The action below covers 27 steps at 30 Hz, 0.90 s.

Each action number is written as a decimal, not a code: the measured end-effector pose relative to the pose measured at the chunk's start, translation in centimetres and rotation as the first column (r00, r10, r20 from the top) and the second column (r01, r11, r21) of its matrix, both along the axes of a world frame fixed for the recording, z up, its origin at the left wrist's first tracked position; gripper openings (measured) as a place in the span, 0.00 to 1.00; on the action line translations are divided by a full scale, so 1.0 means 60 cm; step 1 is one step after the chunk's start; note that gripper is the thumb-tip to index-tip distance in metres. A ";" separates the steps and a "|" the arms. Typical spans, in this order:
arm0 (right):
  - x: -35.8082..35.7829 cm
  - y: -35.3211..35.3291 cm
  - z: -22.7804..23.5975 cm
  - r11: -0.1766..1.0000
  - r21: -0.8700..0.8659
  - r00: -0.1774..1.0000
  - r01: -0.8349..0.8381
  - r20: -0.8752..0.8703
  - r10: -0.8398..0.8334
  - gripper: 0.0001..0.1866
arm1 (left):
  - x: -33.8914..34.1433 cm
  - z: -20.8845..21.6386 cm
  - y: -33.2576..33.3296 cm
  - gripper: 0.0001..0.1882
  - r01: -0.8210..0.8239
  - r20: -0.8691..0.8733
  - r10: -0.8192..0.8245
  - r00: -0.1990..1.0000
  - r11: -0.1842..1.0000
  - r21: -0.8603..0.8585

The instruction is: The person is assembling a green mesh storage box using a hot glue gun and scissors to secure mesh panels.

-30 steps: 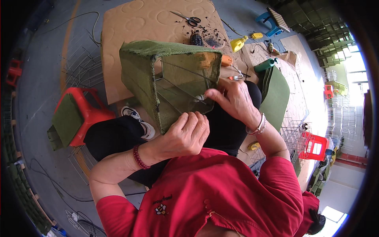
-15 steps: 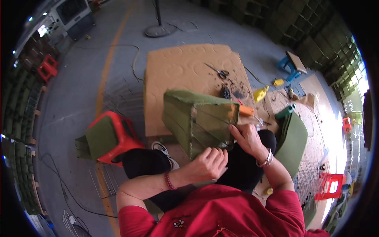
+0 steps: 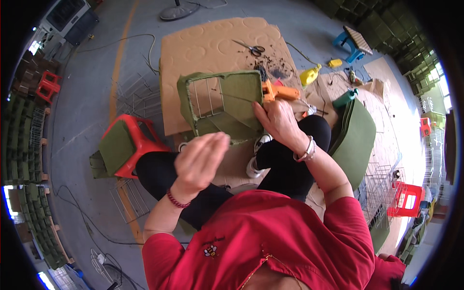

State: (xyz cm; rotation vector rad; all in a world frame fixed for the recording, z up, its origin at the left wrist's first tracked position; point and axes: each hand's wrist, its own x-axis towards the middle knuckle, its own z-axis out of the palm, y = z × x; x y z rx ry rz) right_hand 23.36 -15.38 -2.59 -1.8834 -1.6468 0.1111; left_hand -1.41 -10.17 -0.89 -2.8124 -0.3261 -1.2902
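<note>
A green fabric box [image 3: 241, 92] with an open mouth towards me leans over the near edge of a cardboard-topped table. White wire bars show along its left inside wall. My right hand [image 3: 280, 123] grips its right rim, thumb against the fabric and the other fingers partly hidden. Held just off the box's near left corner, my left hand [image 3: 202, 162] has its fingers straight and together, slightly blurred, with nothing seen in it. An orange-handled tool [image 3: 285, 92] lies just right of the box, beyond my right hand. Black-handled scissors [image 3: 253, 50] rest farther back.
Dark scraps [image 3: 275, 67] litter the cardboard top [image 3: 193, 43]. A yellow bottle [image 3: 309, 76] and a green bottle [image 3: 344, 98] are at the right, near stacked green sheets [image 3: 355, 140]. A red stool [image 3: 137, 145] stands left; wire frames [image 3: 382, 188] lie at the right.
The box has turned so that its mouth and inner wires face me more. My left hand has come away from its near edge and moved left; the right hand keeps its hold.
</note>
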 end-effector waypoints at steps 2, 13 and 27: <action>0.002 -0.004 0.001 0.999 -0.027 1.000 0.021 -0.018 -0.021 0.26 | -0.015 -0.026 0.003 0.13 -0.048 0.052 0.049 0.997 0.999 -0.016; -0.028 -0.043 -0.007 0.999 -0.034 0.999 -0.017 0.027 0.018 0.19 | -0.020 -0.075 -0.043 0.18 0.044 -0.218 -0.019 0.976 0.993 0.108; -0.067 -0.065 -0.006 0.773 0.261 0.804 -0.578 0.343 0.485 0.18 | -0.010 -0.069 -0.015 0.25 0.060 -0.117 -0.057 0.991 0.998 0.021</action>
